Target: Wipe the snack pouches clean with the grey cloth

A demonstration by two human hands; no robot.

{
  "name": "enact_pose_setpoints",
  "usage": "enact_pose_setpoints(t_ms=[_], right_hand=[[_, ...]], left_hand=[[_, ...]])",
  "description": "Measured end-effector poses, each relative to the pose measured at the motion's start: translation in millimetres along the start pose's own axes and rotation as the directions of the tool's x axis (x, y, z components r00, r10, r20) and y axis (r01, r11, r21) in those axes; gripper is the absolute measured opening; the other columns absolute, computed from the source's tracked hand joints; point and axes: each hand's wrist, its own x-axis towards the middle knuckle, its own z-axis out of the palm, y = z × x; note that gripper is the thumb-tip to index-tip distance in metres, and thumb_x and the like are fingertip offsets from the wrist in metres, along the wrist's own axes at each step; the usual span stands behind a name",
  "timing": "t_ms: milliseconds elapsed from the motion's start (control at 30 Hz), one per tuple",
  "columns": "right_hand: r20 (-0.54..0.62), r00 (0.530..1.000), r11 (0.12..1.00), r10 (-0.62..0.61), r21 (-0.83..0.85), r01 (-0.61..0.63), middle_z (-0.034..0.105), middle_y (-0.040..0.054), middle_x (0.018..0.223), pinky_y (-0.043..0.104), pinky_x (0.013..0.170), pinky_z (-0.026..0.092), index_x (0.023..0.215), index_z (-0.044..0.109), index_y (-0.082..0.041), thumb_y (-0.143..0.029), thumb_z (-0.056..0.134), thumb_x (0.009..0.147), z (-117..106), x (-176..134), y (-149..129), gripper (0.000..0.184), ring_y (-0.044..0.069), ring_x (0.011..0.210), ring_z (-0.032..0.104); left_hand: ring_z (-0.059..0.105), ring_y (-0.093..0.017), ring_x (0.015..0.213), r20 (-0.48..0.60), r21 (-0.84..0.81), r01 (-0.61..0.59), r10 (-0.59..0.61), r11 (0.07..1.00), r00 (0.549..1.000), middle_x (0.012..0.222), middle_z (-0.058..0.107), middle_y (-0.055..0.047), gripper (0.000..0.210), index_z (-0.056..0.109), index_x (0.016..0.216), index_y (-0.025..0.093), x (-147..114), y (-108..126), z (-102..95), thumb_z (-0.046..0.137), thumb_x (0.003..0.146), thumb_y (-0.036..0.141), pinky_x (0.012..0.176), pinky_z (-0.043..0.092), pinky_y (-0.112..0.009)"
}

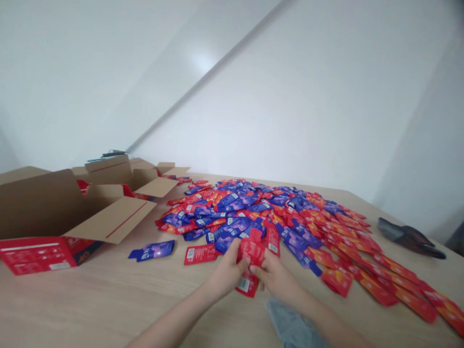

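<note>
My left hand (226, 273) and my right hand (277, 278) meet at the near middle of the wooden table (108, 309), both gripping a small bunch of red sachets (251, 263) held upright between the fingers. Just beyond the hands spreads a wide pile of red and blue sachets (275, 212). A single blue sachet (152, 250) and a single red sachet (200, 253) lie flat to the left of my left hand.
An open cardboard box (54, 208) with red printed sides stands at the left, flaps spread. A row of red sachets (398, 285) trails to the right edge. A dark object (409, 237) lies at the far right. Grey cloth (293, 326) lies under my right forearm.
</note>
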Motion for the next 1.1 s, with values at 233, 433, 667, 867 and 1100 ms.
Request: enact_pose_setpoints(t_ms=[233, 433, 667, 867, 1100], right_hand=[[-0.080, 0.997, 0.992, 0.004, -0.126, -0.014, 0.066, -0.0011, 0.069, 0.025, 0.045, 0.046, 0.096, 0.057, -0.020, -0.037, 0.054, 0.090, -17.2, 136.0, -12.3, 0.018, 0.012, 0.045, 0.056], [-0.177, 0.976, 0.935, 0.126, -0.308, -0.176, 0.068, 0.0067, 0.097, 0.034, 0.070, 0.057, 0.109, 0.062, -0.015, -0.040, 0.048, 0.098, -44.2, 250.4, 16.7, 0.031, 0.017, 0.079, 0.066], [-0.385, 0.923, 0.755, 0.027, -0.598, -0.271, 0.059, 0.0092, 0.125, 0.044, 0.088, 0.053, 0.125, 0.057, -0.018, -0.038, 0.059, 0.093, -119.0, 348.9, 57.4, 0.037, 0.022, 0.106, 0.061], [-0.427, 0.904, 0.586, 0.027, -0.726, -0.361, 0.059, 0.0093, 0.125, 0.044, 0.088, 0.053, 0.125, 0.056, -0.018, -0.038, 0.059, 0.093, -124.4, 399.8, 93.6, 0.038, 0.022, 0.106, 0.061], [-0.532, 0.845, 0.427, 0.051, -0.754, -0.500, 0.059, 0.0098, 0.125, 0.044, 0.088, 0.053, 0.125, 0.057, -0.017, -0.038, 0.060, 0.092, -109.0, 411.9, 109.3, 0.039, 0.022, 0.106, 0.061]], left_hand=[[0.069, -0.015, 0.079, -0.055, -0.056, 0.116, -0.119, 0.992, 0.991, 0.100, 0.069, -0.003, 0.052, 0.035, 0.139, 0.023, 93.1, 2.2, -53.2, 0.055, 0.091, 0.020, 0.070, 0.061, -0.032], [0.066, -0.017, 0.092, -0.267, 0.044, 0.250, -0.230, 0.967, 0.936, 0.115, 0.063, -0.009, 0.039, 0.048, 0.132, 0.017, 187.2, -53.7, -100.0, 0.055, 0.095, 0.028, 0.077, 0.059, -0.034], [0.062, -0.024, 0.108, -0.394, 0.266, 0.373, -0.252, 0.889, 0.884, 0.121, 0.062, -0.013, 0.039, 0.054, 0.127, 0.015, 227.8, -127.3, -112.2, 0.058, 0.093, 0.035, 0.090, 0.052, -0.042], [0.066, -0.030, 0.108, -0.437, 0.458, 0.350, -0.135, 0.817, 0.889, 0.110, 0.070, -0.016, 0.048, 0.048, 0.131, 0.014, 232.5, -142.2, -102.7, 0.054, 0.092, 0.042, 0.087, 0.048, -0.037], [0.069, -0.030, 0.103, -0.416, 0.551, 0.350, -0.114, 0.758, 0.902, 0.107, 0.072, -0.018, 0.052, 0.044, 0.135, 0.012, 228.9, -139.5, -99.7, 0.047, 0.094, 0.044, 0.081, 0.049, -0.034]])
